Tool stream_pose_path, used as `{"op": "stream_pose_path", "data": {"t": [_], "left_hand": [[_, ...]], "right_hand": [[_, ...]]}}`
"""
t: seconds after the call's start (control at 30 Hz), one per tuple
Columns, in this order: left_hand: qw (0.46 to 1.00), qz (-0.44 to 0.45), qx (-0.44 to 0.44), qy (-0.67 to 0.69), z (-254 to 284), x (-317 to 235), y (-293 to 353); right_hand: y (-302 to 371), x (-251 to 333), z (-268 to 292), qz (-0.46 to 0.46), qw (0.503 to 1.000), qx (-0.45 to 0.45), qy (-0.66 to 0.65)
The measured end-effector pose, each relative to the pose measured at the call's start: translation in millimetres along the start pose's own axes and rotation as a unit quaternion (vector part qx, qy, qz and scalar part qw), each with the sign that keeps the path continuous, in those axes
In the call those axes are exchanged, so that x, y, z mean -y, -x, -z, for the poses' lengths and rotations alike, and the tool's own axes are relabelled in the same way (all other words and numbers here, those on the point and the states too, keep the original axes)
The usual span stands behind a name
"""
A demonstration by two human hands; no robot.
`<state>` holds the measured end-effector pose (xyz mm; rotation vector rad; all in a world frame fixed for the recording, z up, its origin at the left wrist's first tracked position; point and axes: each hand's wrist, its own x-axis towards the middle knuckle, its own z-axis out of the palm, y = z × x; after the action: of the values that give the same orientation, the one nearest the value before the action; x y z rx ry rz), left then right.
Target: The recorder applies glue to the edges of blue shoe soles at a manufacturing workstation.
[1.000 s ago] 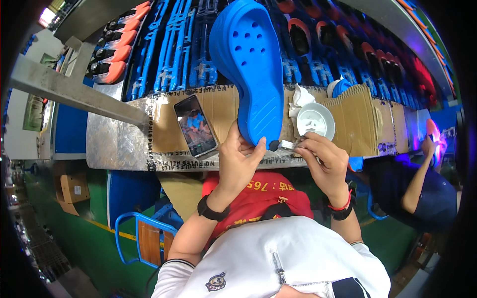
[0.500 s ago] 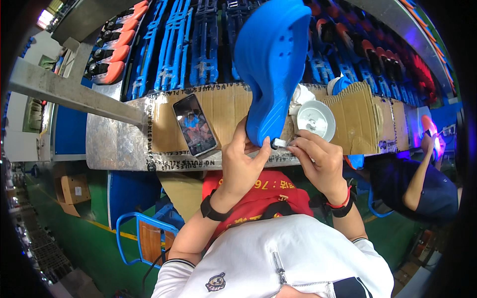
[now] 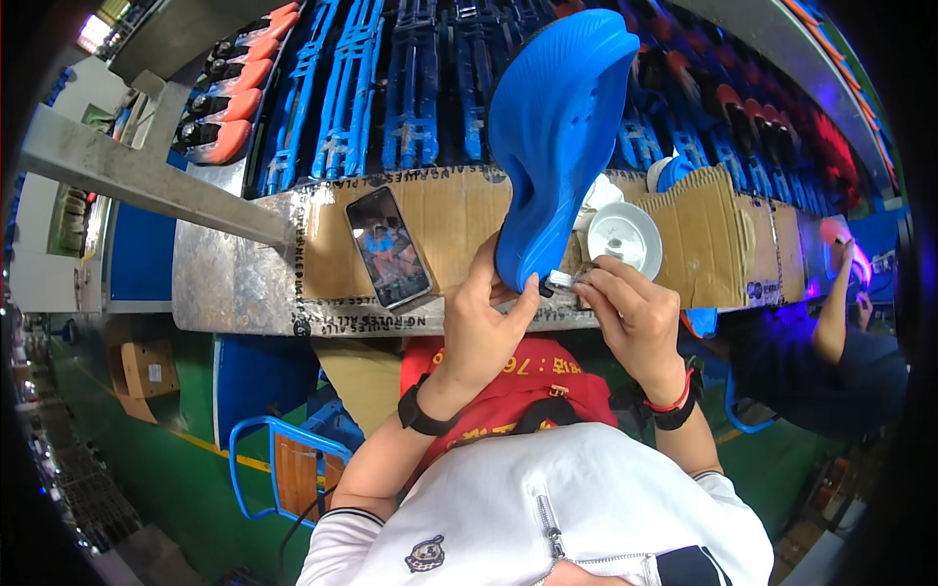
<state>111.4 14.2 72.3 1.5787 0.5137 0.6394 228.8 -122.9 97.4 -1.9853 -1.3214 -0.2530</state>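
Observation:
A blue foam clog [image 3: 562, 137] stands tilted upward over the table's near edge, its narrow end low. My left hand [image 3: 486, 317] is closed round that low end, thumb along its side. Against the clog's bottom tip, by a dark patch, lies a small white pad [image 3: 561, 280], perhaps folded cloth or tissue. My right hand [image 3: 625, 308] pinches this pad between thumb and fingers. Just beyond my right hand sits a round white bowl [image 3: 623, 237] with a little something at its bottom. White crumpled paper [image 3: 601, 193] shows between the clog and the bowl.
A phone [image 3: 388, 246] lies on the cardboard-covered table [image 3: 454, 210]. Behind it runs a conveyor [image 3: 332, 98] with blue racks; orange shoes [image 3: 230, 103] line its left. A metal post [image 3: 156, 181] crosses at left. Another person [image 3: 816, 361] works at right; a blue-framed chair [image 3: 293, 469] stands below.
The clog has shifted slightly right and tilted a bit more that way, both my hands moving along with it. The other person's arm at right has changed position.

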Motion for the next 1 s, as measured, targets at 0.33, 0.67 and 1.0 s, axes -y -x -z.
{"op": "stream_pose_path", "data": {"t": [0.33, 0.67, 1.0], "left_hand": [[0.999, -0.033, -0.003, -0.039, -2, -2, 1], [0.996, -0.036, 0.014, 0.076, 5, -44, -26], [0.973, -0.038, 0.126, 0.187, -13, -116, -57]], "right_hand": [[8, -5, 7, -0.015, 1.0, -0.017, 0.005], [15, -33, 30, -0.11, 0.987, -0.114, -0.024], [24, -41, 41, -0.128, 0.982, -0.14, -0.008]]}}
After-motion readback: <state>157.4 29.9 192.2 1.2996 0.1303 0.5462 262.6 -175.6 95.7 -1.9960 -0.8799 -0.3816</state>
